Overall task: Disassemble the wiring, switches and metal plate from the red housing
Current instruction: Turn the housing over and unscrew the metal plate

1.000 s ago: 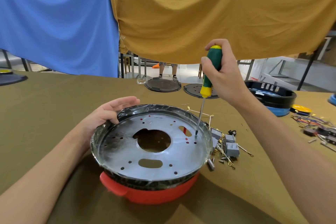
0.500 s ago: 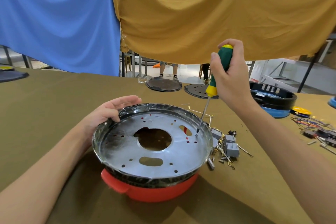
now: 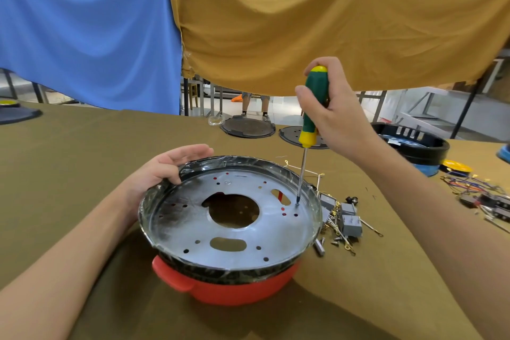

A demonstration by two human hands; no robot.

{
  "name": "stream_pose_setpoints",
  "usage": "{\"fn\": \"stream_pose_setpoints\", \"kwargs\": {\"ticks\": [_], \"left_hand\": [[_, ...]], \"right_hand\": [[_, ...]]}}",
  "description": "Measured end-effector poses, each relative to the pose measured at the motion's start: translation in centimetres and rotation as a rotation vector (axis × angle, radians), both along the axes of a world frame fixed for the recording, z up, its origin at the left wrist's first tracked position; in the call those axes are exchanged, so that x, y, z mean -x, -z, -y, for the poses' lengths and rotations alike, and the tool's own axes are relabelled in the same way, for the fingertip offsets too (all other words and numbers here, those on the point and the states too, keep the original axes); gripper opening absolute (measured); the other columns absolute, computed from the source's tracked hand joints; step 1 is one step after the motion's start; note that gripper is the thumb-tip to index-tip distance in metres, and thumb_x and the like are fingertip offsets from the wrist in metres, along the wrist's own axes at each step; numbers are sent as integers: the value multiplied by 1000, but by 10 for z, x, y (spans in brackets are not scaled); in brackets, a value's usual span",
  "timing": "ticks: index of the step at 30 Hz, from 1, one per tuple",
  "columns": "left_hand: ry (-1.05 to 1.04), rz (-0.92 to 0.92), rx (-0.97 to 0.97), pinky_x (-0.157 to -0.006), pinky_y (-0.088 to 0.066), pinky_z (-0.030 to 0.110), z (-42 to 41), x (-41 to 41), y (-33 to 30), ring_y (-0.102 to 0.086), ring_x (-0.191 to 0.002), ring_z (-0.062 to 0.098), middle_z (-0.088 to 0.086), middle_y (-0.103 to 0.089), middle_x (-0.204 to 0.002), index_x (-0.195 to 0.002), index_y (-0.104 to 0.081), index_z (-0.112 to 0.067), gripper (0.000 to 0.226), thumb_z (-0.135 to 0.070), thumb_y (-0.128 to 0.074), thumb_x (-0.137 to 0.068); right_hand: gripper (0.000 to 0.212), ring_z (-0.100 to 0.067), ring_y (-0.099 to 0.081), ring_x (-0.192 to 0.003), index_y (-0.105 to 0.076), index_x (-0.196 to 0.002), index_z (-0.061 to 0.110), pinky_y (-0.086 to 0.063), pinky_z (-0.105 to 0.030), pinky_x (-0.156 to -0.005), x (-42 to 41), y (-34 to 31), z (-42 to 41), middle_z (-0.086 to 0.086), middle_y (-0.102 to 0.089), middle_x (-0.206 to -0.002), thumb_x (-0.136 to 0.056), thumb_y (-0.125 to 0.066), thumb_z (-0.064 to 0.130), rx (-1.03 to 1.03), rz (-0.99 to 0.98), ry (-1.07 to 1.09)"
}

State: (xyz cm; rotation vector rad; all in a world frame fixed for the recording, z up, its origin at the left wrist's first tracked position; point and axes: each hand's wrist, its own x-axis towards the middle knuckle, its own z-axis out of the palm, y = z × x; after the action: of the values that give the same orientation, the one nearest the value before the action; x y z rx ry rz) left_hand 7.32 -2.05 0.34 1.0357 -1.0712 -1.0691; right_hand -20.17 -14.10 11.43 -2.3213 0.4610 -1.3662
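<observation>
Red housing (image 3: 229,288) sits on an olive-covered table (image 3: 69,160), metal plate (image 3: 234,229) seated in it. Right hand (image 3: 335,118) grips a green-and-yellow screwdriver (image 3: 313,107), tip on the plate's right edge; left hand (image 3: 162,169), fingers relaxed, steadies the rim. Loose switches (image 3: 349,219) lie beside. No lettering is legible.

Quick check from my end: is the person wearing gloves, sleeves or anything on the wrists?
No. Both the left hand and the right hand are bare, with no gloves. Both forearms are uncovered as far as the frame shows, so no sleeves are in view. No watch, band or ring is visible on either wrist or on the fingers that show.
</observation>
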Motion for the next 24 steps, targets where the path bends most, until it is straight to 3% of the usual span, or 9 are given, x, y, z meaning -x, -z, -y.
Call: {"fn": "stream_pose_setpoints", "kwargs": {"ticks": [2, 3, 6, 9, 12, 14, 17, 21, 24], "left_hand": [[-3, -13, -7, -79, -59, 29, 0, 1, 0, -67, -115, 19, 7, -65, -133, -130, -57, -2, 77, 26, -19, -69], [-3, -10, -11, -79, -59, 29, 0, 1, -1, -67, -115, 19, 7, -65, -133, -129, -58, -3, 77, 26, -19, -69], [-10, 1, -16, -80, -59, 29, 0, 0, -2, -66, -116, 17, 6, -65, -133, -129, -58, -3, 77, 26, -19, -70], [-20, 13, -21, -80, -59, 29, 0, 1, -2, -66, -117, 17, 6, -65, -133, -128, -58, -3, 77, 27, -19, -69], [-32, 9, -21, -80, -59, 29, 1, 1, -3, -67, -114, 18, 7, -66, -132, -129, -57, -2, 77, 27, -17, -70], [-33, 12, -25, -80, -60, 30, 1, 2, -2, -68, -113, 19, 7, -66, -132, -129, -57, -2, 77, 27, -17, -70], [-27, 5, -26, -81, -60, 32, 1, 1, -1, -67, -115, 22, 8, -65, -133, -132, -56, -1, 77, 26, -18, -71], [-3, -8, -24, -81, -59, 32, 1, -2, 0, -66, -117, 23, 8, -63, -136, -130, -58, -3, 73, 18, -34, -64], [3, 17, 3, -82, -58, 30, 2, -4, 1, -65, -119, 20, 8, -63, -136, -129, -59, -4, 75, 14, -41, -58]], "right_hand": [[22, -25, -50, -66, -47, -112, 17, -54, -43, -60, 3, -8, 3, -4, -49, -79, -99, -57, 31, -12, -104, 110], [25, -27, -49, -67, -50, -109, 18, -52, -43, -62, 5, -12, 5, -7, -51, -80, -97, -59, 38, 25, -151, 188], [38, -11, -43, -62, -57, -104, 20, -43, -30, -61, 7, -16, 7, -1, -51, -74, -90, -63, 55, 122, -180, 296], [37, -21, -58, -72, -61, -114, 23, -54, -37, -71, 12, -18, 6, -7, -64, -82, -88, -69, 47, 10, -150, 201], [35, -25, -66, -86, -59, -126, 28, -59, -33, -77, 18, -21, 8, -3, -67, -92, -92, -68, 32, -96, -190, 79], [32, -19, -63, -82, -55, -126, 30, -56, -31, -74, 21, -26, 11, 4, -61, -93, -96, -63, 30, -31, -291, 157], [21, -22, -65, -83, -56, -117, 26, -59, -30, -70, 21, -32, 12, -2, -61, -94, -97, -59, 30, -103, -332, 152], [29, -17, -48, -60, -51, -98, 21, -37, -29, -52, 10, -25, 8, 0, -53, -71, -95, -58, 48, 145, -369, 386], [24, -15, -47, -60, -53, -100, 23, -35, -28, -53, 14, -30, 7, 3, -53, -72, -95, -60, 45, 171, -408, 348]]}}
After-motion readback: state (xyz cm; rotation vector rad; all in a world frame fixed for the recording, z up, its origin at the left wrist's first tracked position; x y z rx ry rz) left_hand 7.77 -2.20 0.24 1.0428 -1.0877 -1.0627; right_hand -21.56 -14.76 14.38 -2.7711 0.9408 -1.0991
